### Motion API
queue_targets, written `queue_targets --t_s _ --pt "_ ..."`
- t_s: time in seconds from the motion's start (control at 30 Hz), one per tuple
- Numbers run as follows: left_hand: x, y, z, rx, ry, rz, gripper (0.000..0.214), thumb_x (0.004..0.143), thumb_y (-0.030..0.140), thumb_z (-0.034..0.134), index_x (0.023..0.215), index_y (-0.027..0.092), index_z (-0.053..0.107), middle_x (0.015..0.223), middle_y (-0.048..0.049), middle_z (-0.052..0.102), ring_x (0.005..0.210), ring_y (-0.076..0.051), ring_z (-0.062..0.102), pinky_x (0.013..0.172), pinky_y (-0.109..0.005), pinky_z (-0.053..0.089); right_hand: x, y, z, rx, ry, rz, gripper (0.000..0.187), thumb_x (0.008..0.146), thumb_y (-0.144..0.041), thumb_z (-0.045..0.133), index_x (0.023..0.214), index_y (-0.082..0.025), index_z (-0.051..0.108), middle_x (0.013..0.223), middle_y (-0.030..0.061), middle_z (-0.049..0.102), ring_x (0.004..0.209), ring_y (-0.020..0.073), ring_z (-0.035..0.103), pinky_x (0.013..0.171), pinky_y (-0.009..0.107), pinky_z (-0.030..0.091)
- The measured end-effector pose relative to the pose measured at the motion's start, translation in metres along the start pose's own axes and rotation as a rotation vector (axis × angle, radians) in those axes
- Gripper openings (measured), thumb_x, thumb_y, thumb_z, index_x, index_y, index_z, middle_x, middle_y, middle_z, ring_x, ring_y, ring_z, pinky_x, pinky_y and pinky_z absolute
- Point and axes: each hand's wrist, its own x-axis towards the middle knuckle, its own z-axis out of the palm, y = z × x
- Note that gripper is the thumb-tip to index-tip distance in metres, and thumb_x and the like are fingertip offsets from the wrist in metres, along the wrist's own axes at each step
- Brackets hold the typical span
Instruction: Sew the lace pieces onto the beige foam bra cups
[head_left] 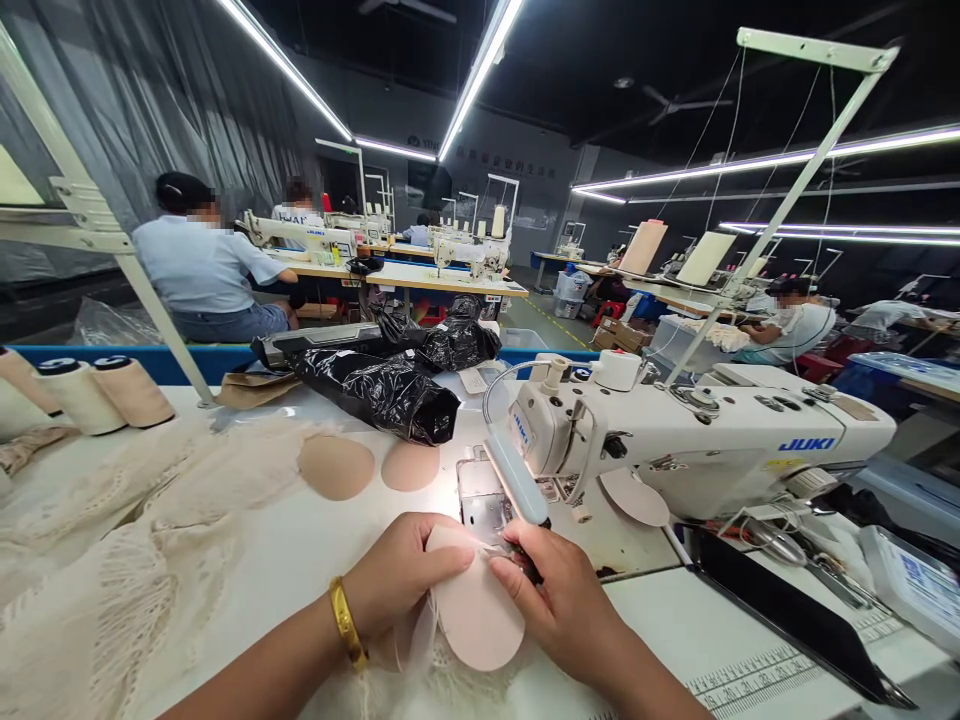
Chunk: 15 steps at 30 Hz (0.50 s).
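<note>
My left hand [394, 575], with a gold bracelet at the wrist, pinches a beige rounded fabric pad [480, 620] between thumb and fingers. My right hand [566, 605] is closed around small thread snips [527, 565]; their metal tip lies at the pad's upper edge, close to my left thumb. Sheer, pale fabric hangs under the pad, partly hidden by my left hand. Just beyond both hands stands a white sewing machine [720, 450], its lamp lighting the needle plate. Two similar pads [337, 467] lie farther back to the left, and another pad [636, 498] rests by the machine.
Cream lace fabric [202, 530] spreads over the table's left side, near thread cones [131, 393]. Black plastic bags [375, 390] lie behind. At right are a black tray [787, 605], metal tools and a clear box [911, 580]. Other people sit at machines farther off.
</note>
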Motion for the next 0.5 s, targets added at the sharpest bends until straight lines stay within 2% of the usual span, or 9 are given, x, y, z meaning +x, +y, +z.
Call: queue_targets --t_s 0.17,0.37,0.5 --pt "0.0000 0.0022 0.0009 0.026 -0.022 0.014 0.027 0.070 0.039 0.068 0.079 0.013 0.074 0.073 -0.0020 0.066 0.072 -0.020 0.056 0.063 -0.028 0.042 0.0017 -0.0001 0.0018 -0.102 0.034 -0.097 0.020 0.104 -0.036 0.046 0.092 -0.023 0.056 0.074 0.0011 0.061 0.065 0.0193 0.055 0.060 0.029 0.037" --pt "0.0000 0.0030 0.0016 0.063 -0.020 0.026 0.025 0.072 0.038 0.065 0.074 0.013 0.071 0.067 0.0009 0.057 0.067 -0.017 0.049 0.060 -0.026 0.036 0.0028 -0.0016 0.0015 -0.148 0.063 -0.158 0.021 0.104 -0.032 0.047 0.086 -0.024 0.055 0.071 0.0010 0.058 0.063 0.0187 0.052 0.061 0.029 0.035" --pt "-0.0004 0.0024 0.0016 0.072 -0.028 0.035 0.024 0.072 0.038 0.065 0.073 0.014 0.070 0.067 0.0007 0.057 0.068 -0.017 0.049 0.060 -0.026 0.036 0.0026 -0.0004 0.0022 -0.159 0.065 -0.172 0.022 0.105 -0.032 0.046 0.087 -0.024 0.055 0.071 0.0014 0.058 0.064 0.0188 0.052 0.062 0.029 0.034"
